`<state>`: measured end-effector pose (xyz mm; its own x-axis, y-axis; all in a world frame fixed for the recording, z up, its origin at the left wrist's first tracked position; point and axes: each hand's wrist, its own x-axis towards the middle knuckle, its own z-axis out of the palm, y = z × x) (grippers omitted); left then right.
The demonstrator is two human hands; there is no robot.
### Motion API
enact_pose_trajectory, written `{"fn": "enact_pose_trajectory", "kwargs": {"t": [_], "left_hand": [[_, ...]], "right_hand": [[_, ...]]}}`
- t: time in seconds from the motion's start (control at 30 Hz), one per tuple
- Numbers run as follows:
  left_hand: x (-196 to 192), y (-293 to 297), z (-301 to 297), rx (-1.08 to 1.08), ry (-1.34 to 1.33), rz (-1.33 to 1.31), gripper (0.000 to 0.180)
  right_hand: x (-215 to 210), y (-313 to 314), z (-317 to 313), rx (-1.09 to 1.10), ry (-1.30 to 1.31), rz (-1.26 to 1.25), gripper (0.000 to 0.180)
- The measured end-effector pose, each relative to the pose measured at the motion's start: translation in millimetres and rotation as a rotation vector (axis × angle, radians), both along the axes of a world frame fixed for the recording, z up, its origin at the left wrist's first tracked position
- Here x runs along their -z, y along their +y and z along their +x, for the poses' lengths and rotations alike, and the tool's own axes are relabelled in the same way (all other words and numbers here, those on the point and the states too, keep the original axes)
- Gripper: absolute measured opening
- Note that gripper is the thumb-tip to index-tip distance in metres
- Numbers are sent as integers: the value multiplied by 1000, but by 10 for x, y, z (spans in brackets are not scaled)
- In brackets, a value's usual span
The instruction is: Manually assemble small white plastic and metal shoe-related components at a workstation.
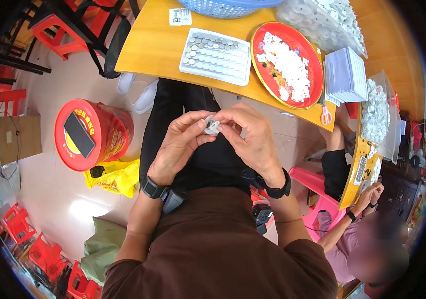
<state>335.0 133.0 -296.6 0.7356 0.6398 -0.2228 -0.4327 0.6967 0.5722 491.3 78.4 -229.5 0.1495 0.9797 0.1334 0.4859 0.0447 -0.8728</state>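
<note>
Over my lap, both hands hold one small white plastic piece (212, 125) with a dark or shiny middle; its details are too small to make out. My left hand (179, 142) pinches it from the left between thumb and fingers. From the right, the thumb and fingertips of my right hand (253, 133) close on its edge. On the table ahead lies a white tray (212, 75) with rows of round pockets; silver button cells (203, 42) sit in the far rows. Beside it, a red round plate (314, 72) carries a heap of small white plastic pieces (287, 65).
Pink-handled scissors (326, 117) lie at the table corner, near a stack of pale trays (346, 74). Farther back are a blue basket (228, 7) and a bag of white parts (322, 22). A red bucket (110, 132) bears a phone (79, 134). Another person (340, 234) works at right.
</note>
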Motion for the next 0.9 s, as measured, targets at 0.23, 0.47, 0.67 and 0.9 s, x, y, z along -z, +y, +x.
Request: {"fn": "enact_pose_trajectory", "kwargs": {"t": [0.23, 0.47, 0.67, 0.9], "left_hand": [[-8, 5, -104, 17, 20, 6, 22], [8, 11, -133, 22, 59, -16, 22], [-66, -37, -121, -3, 180, 47, 20], [-65, -25, -122, -64, 262, 93, 13]], "right_hand": [[75, 13, -93, -47, -78, 121, 18], [142, 18, -146, -74, -148, 169, 19], [178, 28, -155, -51, -232, 160, 20], [261, -67, -268, 53, 67, 88, 27]]}}
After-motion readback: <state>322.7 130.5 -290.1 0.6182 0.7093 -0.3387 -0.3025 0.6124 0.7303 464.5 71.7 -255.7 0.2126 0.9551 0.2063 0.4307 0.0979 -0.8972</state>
